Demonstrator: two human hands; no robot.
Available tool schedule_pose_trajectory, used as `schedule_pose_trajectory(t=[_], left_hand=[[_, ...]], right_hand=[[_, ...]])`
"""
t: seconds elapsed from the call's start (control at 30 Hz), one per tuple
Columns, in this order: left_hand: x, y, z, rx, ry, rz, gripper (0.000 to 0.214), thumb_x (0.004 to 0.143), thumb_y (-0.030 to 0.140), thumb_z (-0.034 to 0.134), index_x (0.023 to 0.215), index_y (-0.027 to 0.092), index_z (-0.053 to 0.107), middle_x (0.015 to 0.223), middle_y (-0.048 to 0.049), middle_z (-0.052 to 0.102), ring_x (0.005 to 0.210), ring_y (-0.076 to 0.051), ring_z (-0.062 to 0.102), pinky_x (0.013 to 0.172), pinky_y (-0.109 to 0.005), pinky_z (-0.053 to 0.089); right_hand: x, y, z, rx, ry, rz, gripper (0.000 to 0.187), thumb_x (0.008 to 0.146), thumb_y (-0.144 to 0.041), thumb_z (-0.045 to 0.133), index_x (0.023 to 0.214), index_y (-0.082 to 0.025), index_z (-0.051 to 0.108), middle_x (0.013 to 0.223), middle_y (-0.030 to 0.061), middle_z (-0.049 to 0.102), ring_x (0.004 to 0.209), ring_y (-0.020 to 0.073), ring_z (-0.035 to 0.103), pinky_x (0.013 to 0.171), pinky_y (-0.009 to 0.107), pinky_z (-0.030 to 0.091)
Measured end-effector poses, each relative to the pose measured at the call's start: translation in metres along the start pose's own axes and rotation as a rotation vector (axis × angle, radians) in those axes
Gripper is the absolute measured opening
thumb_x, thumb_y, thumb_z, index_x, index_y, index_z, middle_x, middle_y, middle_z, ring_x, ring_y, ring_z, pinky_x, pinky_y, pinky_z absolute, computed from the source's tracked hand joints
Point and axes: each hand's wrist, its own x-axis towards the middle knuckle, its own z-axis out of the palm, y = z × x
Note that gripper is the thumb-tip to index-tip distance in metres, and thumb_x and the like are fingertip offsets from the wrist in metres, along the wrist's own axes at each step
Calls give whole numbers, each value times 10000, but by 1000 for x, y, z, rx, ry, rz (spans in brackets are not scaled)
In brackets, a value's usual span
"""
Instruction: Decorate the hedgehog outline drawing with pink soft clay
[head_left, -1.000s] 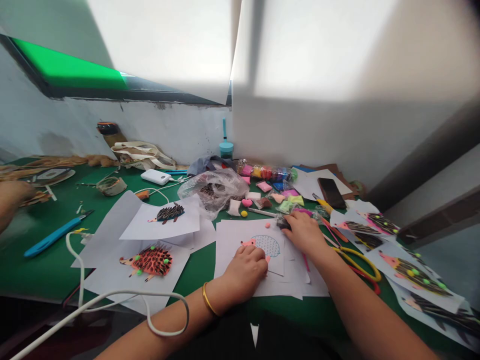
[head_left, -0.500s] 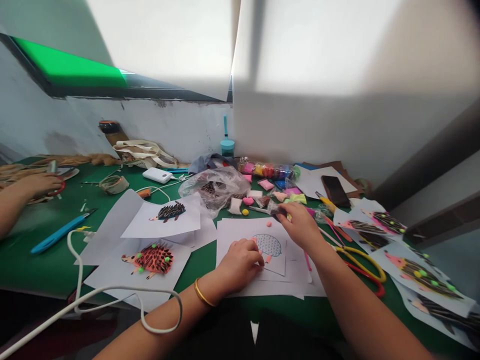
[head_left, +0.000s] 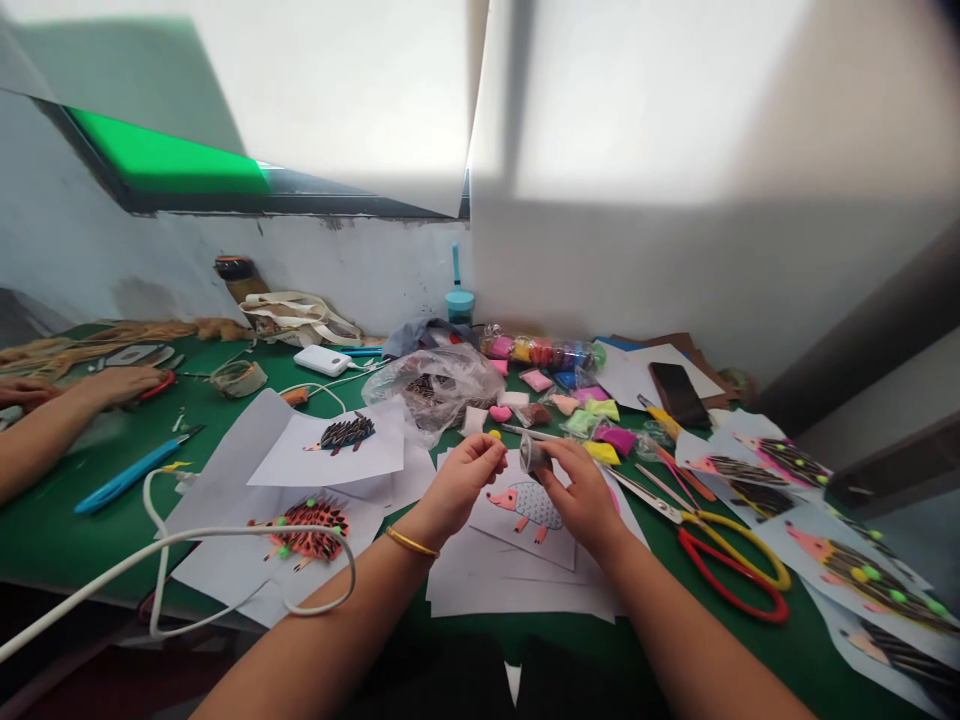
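My left hand [head_left: 465,482] and my right hand [head_left: 575,492] are raised together above a white sheet with a pink hedgehog picture [head_left: 525,503]. The right hand's fingers are closed on a small clear plastic packet with dark clay [head_left: 534,454]. My left hand's fingers are pinched together right beside the packet's left edge; whether they grip it I cannot tell. A gold bangle [head_left: 411,542] circles my left wrist. Just behind the hands lie small bags of coloured clay [head_left: 592,418].
Finished hedgehog sheets lie at left [head_left: 304,528], [head_left: 341,434] and right [head_left: 855,568]. Red-and-yellow scissors [head_left: 720,570] sit right of my hands, a phone [head_left: 679,394] behind. Another person's hand [head_left: 116,384] rests far left near a blue cutter [head_left: 127,474]. A white cable [head_left: 165,555] loops in front.
Both hands lifted off the hedgehog sheet and came together above it; the right hand brought the small packet up from the clay bags, and the left left the paper.
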Motion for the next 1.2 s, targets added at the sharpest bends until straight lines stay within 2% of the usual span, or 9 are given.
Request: schedule_pose_trajectory(t=[0.13,0.27,0.33,0.47,0.57,0.87,1.03,1.2], left_hand=[[16,-6,7,111,114,170,255,751,384,731,826,166,622,795,-11,608,727,-126,549,670,-247,440],[21,-19,13,127,238,319,234,779,354,713,910,185,617,840,-10,626,767,-141,580,709,-264,464],[18,-26,13,151,236,339,196,800,352,701,861,185,620,807,-7,620,743,-141,572,702,-267,462],[10,-34,11,435,240,446,169,903,363,591,878,199,624,807,-8,605,718,-140,538,676,-269,442],[8,-36,11,535,261,496,176,931,345,538,851,197,592,813,-12,577,741,-147,528,680,-270,434],[6,-34,15,508,201,460,154,899,302,572,800,190,608,813,-16,561,757,-150,517,698,-270,433],[7,-34,17,356,173,303,180,844,340,620,775,175,624,779,-8,565,708,-141,522,654,-259,431],[11,-36,15,189,149,165,245,797,403,669,788,160,639,758,-13,604,714,-151,547,678,-273,451]], right_hand=[[-1,-1,-1,-15,23,5,256,930,-311,551,1163,-245,633,1161,93,655,1105,265,581,964,447,472],[0,-3,0,-27,15,8,250,931,-286,551,1164,-246,630,1164,90,652,1116,263,573,973,442,467],[0,-4,1,-34,5,6,253,929,-270,552,1169,-248,628,1167,91,650,1117,263,571,973,445,467],[0,-4,2,-55,2,-3,260,919,-250,555,1167,-251,635,1161,94,651,1098,267,580,947,448,487],[0,-3,2,-67,14,-11,267,912,-242,556,1165,-256,640,1150,93,652,1081,268,586,929,444,498],[-1,1,2,-162,17,-39,273,900,-210,565,1149,-265,664,1096,83,647,1027,263,583,899,437,481],[-2,1,2,-196,19,-57,278,896,-192,566,1142,-272,668,1090,79,640,1013,262,576,883,442,473],[-3,0,3,-122,10,-59,260,921,-202,541,1149,-258,653,1098,81,629,1034,252,570,902,422,483]])
